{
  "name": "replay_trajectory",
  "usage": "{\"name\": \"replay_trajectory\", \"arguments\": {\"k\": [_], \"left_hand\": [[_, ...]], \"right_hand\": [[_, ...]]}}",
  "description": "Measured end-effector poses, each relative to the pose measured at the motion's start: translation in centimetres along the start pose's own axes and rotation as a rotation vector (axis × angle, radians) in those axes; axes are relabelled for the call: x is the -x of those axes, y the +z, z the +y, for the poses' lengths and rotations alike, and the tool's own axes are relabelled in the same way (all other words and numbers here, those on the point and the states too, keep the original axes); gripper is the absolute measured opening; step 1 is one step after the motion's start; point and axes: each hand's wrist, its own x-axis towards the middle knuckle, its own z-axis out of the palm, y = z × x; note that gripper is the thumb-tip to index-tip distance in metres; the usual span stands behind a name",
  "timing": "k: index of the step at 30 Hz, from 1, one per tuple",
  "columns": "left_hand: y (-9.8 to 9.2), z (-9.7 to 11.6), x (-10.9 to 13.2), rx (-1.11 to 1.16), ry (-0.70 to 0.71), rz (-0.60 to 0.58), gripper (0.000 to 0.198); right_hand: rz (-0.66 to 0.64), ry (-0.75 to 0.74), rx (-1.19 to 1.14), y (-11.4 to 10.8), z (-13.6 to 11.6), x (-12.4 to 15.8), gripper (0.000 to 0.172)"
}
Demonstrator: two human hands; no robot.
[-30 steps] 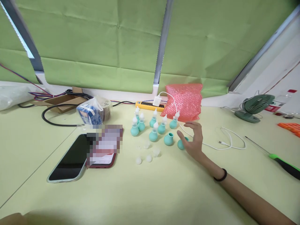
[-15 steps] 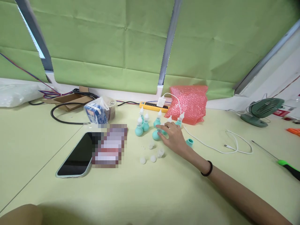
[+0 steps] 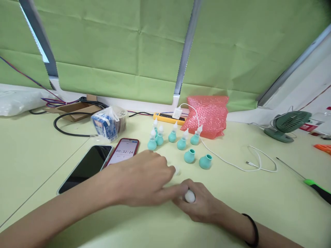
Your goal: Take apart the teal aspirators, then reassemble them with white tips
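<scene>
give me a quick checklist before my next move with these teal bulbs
1. Right hand gripping the white-ended piece: ok
2. Left index fingertip touching that piece: cannot tell
3. Two open teal bulbs upright: ok
4. All loose white pieces in view: cannot tell, left hand blocks part of the table
5. Screwdriver clear of both hands: ok

Bright, soft light casts only faint shadows.

A smooth, rounded white piece (image 3: 190,197) is held near centre, partly hidden — beyond it, two open-mouthed teal bulbs (image 3: 205,163); farther still, six nozzle-topped teal bulbs (image 3: 181,144) stand upright.
</scene>
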Motion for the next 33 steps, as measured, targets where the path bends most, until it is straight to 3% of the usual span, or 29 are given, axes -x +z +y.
{"name": "replay_trajectory", "arguments": {"k": [5, 10, 12, 14, 17, 19, 29, 33], "left_hand": [[2.9, 2.0, -1.2, 0.009, 0.168, -0.02, 0.036], [4.6, 3.0, -2.1, 0.034, 0.234, -0.091, 0.041], [4.4, 3.3, -1.8, 0.055, 0.235, -0.132, 0.033], [3.8, 3.4, -1.5, 0.052, 0.261, -0.216, 0.01], [2.9, 3.2, -1.2, 0.019, 0.329, -0.323, 0.019], [2.6, 3.0, -1.1, 0.014, 0.339, -0.355, 0.012], [2.0, 2.4, -1.3, 0.039, 0.343, -0.402, 0.016], [2.3, 2.4, -1.2, 0.037, 0.315, -0.356, 0.015]], "right_hand": [[-0.06, -0.261, 0.08, 0.4, -0.3, -0.4, 0.022], [-0.05, -0.32, 0.051, 0.9, -0.8, -0.3, 0.028], [0.018, -0.317, 0.067, 1.3, -0.9, -0.2, 0.027], [0.056, -0.301, 0.072, 1.6, -0.8, 0.0, 0.025], [0.009, -0.329, 0.064, 1.8, -0.8, 0.2, 0.023], [-0.036, -0.332, 0.082, 1.8, -0.8, 0.2, 0.024], [0.002, -0.312, 0.058, 1.4, -1.2, 0.0, 0.034], [0.016, -0.319, 0.028, 1.2, -1.2, -0.1, 0.033]]}}
